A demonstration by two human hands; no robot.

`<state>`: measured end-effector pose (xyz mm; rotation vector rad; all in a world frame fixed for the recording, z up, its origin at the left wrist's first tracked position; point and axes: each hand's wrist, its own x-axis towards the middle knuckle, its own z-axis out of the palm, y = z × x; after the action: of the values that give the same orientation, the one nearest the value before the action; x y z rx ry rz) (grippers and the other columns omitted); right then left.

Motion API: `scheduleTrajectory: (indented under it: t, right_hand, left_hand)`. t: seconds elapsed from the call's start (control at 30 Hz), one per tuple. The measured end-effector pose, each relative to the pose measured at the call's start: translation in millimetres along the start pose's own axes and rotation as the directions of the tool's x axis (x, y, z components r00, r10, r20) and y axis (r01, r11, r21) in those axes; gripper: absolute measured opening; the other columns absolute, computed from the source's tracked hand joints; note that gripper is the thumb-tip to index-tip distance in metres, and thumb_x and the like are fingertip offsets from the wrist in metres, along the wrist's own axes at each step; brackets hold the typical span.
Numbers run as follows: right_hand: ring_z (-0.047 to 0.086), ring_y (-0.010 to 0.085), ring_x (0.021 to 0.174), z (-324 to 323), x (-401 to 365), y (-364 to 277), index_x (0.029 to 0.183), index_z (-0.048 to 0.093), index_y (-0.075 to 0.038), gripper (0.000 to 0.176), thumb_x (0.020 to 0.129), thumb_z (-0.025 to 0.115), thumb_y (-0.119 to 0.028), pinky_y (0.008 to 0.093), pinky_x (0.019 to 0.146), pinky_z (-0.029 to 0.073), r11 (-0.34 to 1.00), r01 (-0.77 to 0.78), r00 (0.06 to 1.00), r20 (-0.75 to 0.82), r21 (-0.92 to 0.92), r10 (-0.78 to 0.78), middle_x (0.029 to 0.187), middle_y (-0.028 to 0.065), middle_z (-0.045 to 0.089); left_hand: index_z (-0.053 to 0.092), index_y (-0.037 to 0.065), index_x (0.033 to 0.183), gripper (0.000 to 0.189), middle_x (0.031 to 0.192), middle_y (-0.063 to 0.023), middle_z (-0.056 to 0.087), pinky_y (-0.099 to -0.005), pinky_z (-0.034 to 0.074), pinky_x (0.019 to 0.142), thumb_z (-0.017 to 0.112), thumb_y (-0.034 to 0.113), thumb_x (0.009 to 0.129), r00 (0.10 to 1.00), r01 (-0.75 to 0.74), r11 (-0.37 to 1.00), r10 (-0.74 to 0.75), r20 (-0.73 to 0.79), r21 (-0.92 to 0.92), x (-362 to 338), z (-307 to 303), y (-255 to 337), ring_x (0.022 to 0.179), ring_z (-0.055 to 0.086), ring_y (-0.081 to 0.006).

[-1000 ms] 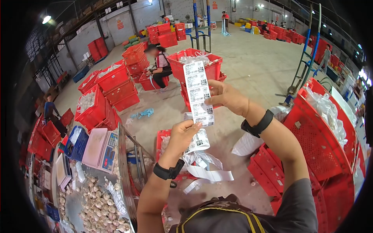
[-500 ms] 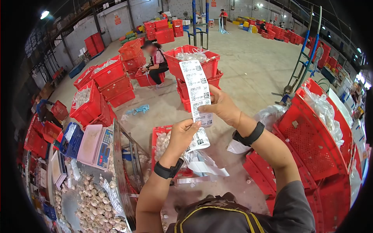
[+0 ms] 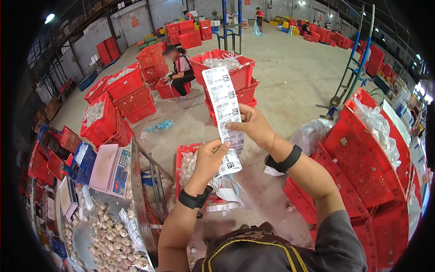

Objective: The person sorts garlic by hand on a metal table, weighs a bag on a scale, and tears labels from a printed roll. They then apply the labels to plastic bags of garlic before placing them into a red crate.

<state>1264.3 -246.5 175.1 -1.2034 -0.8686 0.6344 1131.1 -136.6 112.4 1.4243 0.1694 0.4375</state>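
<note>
Right hand drawn nearer left hand, pinching labels

The label strip is thin, smooth paper with a matt face, the red crates are moulded plastic with perforated walls, and the bags in the topmost one at right are crinkled, glossy plastic film. The table, in the warped corner of view, has a smooth top that is probably metal; garlic bulbs with dry, papery skins lie along its right edge, and the scale at its far right corner has a smooth plastic pan.
</note>
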Motion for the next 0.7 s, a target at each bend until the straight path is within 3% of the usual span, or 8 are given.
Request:
scheduleTrajectory:
  t: [0.17,0.23,0.7]
  right_hand:
    - [0.065,0.009,0.082,1.1,-2.4,0.8,0.118,0.056,0.001,0.037,0.081,0.063,0.003,0.0236,0.073,0.052,0.999,-0.031,0.999,-0.01,0.036,0.031,0.097,0.0066,0.068]
    - [0.065,0.0091,0.082,1.5,-3.2,2.1,0.119,0.057,0.002,0.036,0.083,0.061,0.003,0.0231,0.072,0.052,1.0,0.001,1.0,-0.007,0.027,-0.001,0.097,0.0068,0.069]
    - [0.064,0.0086,0.082,3.9,-6.5,3.9,0.117,0.058,0.003,0.033,0.084,0.057,0.003,0.0225,0.072,0.051,1.0,0.009,1.0,-0.003,0.024,-0.009,0.098,0.0069,0.069]
  left_hand:
    - [0.065,-0.004,0.097,0.019,0.075,0.002,0.062,-0.0187,0.042,0.054,0.06,0.014,0.092,1.0,0.005,1.0,-0.005,-0.005,-0.002,-1.1,-2.8,-2.6,0.063,0.052,-0.0008]
    - [0.064,-0.004,0.104,0.022,0.086,-0.0007,0.065,-0.0194,0.047,0.061,0.06,0.015,0.093,0.999,0.028,1.0,-0.028,0.025,0.011,-1.2,-7.2,-5.0,0.071,0.058,-0.0035]
    - [0.064,-0.002,0.105,0.023,0.085,-0.0003,0.065,-0.0204,0.048,0.061,0.059,0.016,0.093,0.999,0.028,0.999,-0.028,0.018,-0.02,-8.8,-3.5,-3.0,0.07,0.059,-0.0043]
